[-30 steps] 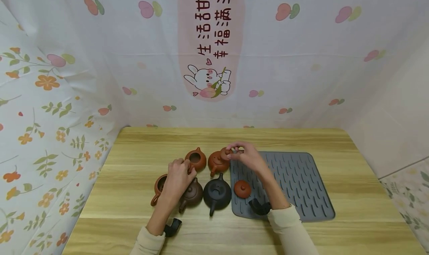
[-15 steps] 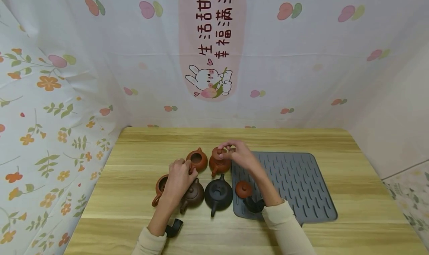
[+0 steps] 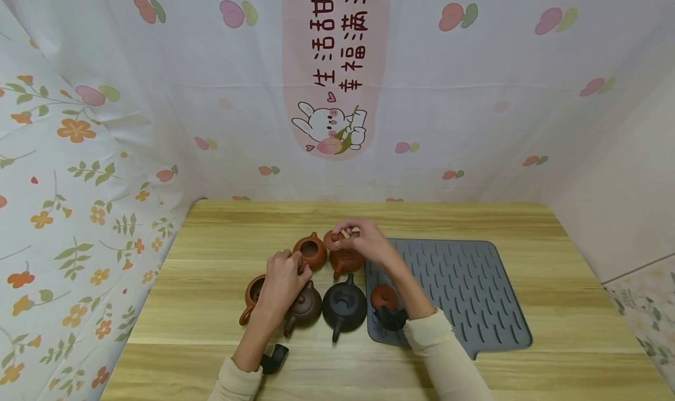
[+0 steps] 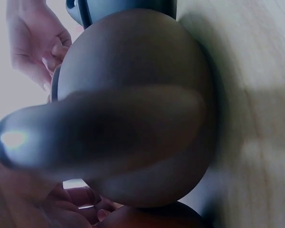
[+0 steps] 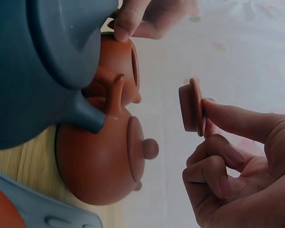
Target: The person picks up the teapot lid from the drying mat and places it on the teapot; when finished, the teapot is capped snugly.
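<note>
My right hand (image 3: 366,243) pinches a small red-brown teapot lid (image 5: 192,107) by its knob. The lid is held in the air, its flange facing the teapots in the right wrist view. Behind it, a lidless orange-brown teapot (image 3: 319,259) shows its round opening. My left hand (image 3: 285,278) grips that pot at its handle, thumb and fingers closed there; the handle is mostly hidden. Just right of it stands a lidded red-brown teapot (image 5: 92,159), partly under my right hand in the head view. Below my left wrist, a dark brown lidded teapot (image 4: 137,52) fills the left wrist view.
A black teapot (image 3: 345,310) stands front centre. Another lidless orange teapot (image 3: 249,298) is at the left, partly behind my forearm. On the grey ribbed mat (image 3: 459,284) at the right lies a red lid (image 3: 384,297). A patterned cloth (image 3: 221,125) hangs behind the table.
My right hand has carried the lid leftward, from the mat's edge across the lidded red-brown teapot towards the lidless one. The left hand has kept its place.
</note>
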